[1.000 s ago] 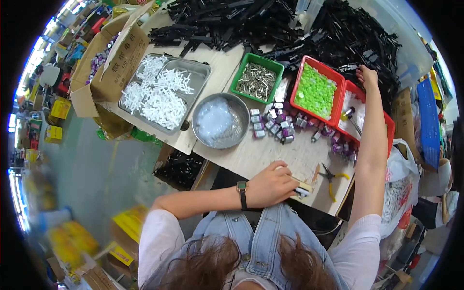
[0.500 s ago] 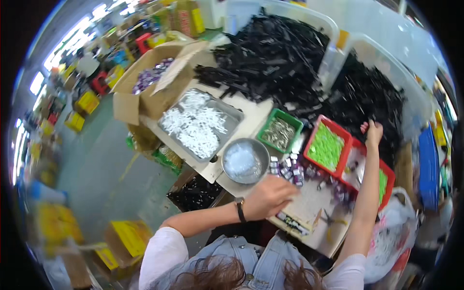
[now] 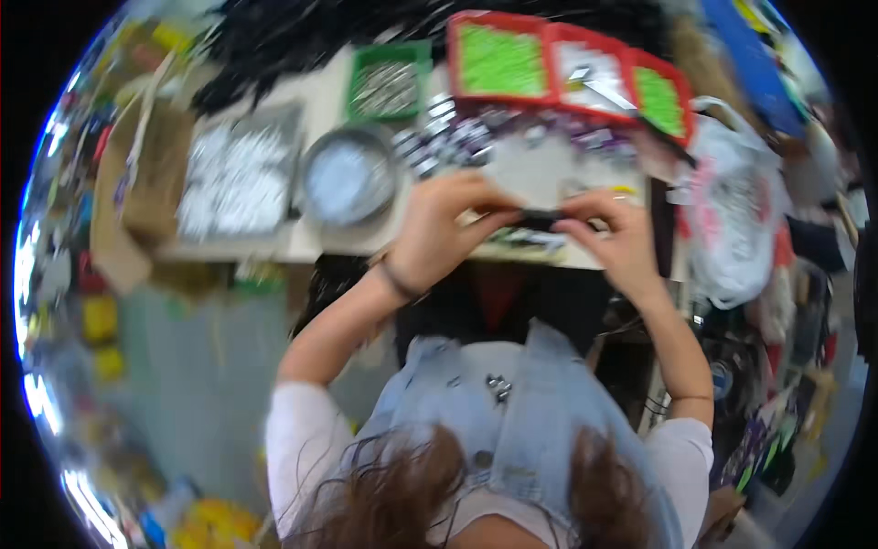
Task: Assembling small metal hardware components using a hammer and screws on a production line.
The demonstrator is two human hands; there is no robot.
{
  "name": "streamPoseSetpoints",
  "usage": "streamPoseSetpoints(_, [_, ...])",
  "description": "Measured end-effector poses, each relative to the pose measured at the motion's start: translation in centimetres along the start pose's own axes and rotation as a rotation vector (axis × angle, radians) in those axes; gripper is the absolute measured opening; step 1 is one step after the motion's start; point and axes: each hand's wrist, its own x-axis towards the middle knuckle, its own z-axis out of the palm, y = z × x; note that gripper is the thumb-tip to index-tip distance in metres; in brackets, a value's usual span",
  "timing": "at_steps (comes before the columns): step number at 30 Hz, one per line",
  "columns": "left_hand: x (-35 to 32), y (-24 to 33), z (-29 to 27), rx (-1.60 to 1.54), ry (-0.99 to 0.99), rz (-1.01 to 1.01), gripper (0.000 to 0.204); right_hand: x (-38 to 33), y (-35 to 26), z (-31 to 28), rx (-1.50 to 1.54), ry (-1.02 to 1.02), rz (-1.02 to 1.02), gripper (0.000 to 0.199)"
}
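Above the near edge of the table, my left hand (image 3: 446, 227) and my right hand (image 3: 617, 233) face each other. A short black strip (image 3: 538, 220) is pinched between them, one end in each hand's fingertips. Motion blur hides its finer shape. Just beyond the hands, small purple and silver pieces (image 3: 445, 137) are scattered on the white tabletop (image 3: 521, 174). Left of them stands a round metal bowl (image 3: 391, 188) with something clear and bluish in it. A green tray (image 3: 349, 87) of small metal parts is behind the bowl.
Red trays (image 3: 551, 69) with bright green and whitish pieces line the back right. Black strips (image 3: 283, 46) are heaped behind. At left are a metal tray (image 3: 294, 137) of white pieces and a cardboard box (image 3: 165, 165). A plastic bag (image 3: 732, 220) hangs at right.
My right hand has come back from the black heap toward my left hand, and both now grip a black strip. The view has turned and tilted down.
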Motion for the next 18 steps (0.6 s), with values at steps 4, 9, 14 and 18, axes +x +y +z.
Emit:
streamPoseSetpoints(4, [-1.8,-0.2,-0.1,-0.192,0.030,-0.250,0.013,-0.3,-1.0,2.3,-0.158,0.099,-0.167,0.012])
streamPoseSetpoints(9, [-2.7,-1.0,0.0,-0.036,0.191,0.242,0.017,0.0,-1.6,1.7,0.385,-0.124,0.372,0.010])
streamPoseSetpoints(14, [-4.5,-2.5,2.7,-0.543,0.048,-0.272,0.015,-1.7,1.4,2.9,0.234,-0.023,0.130,0.012])
streamPoseSetpoints(18, [-5.0,-1.4,2.3,-0.416,0.016,-0.151,0.013,-3.5,-0.3,1.9,0.601,-0.201,0.613,0.013])
